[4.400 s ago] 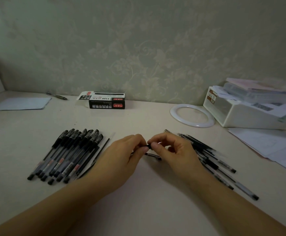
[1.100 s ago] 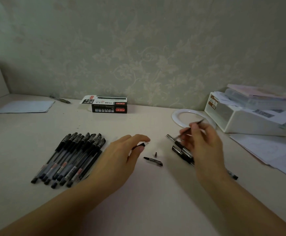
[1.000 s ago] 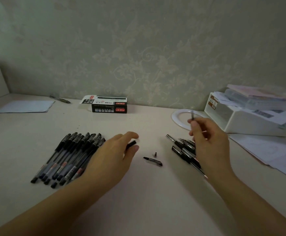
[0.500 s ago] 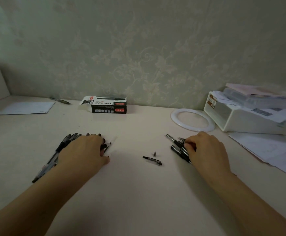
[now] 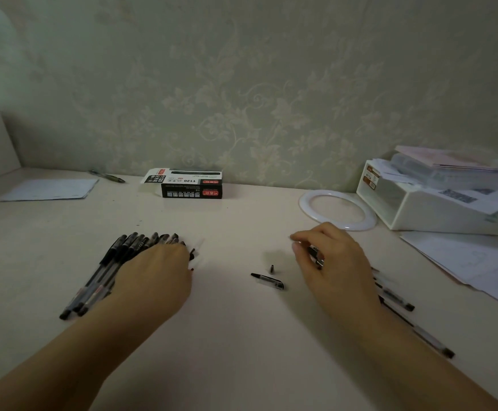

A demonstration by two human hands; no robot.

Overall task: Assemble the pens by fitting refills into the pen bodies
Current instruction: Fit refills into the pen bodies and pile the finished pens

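Two hands: the left hand [image 5: 156, 274] and the right hand [image 5: 332, 262]. Under the left grip, one row of pens [image 5: 105, 271], about eight, the exact count hidden. Between the grips, one pen cap [image 5: 268, 281] and one small tip piece [image 5: 271, 269]. Beyond the grips, one pen box [image 5: 190, 184], one white ring [image 5: 337, 209], one white bin [image 5: 437, 209].

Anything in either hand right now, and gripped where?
Right hand: a pen, pinched near one end. Left hand lies flat on the pen row; a grip can't be told.
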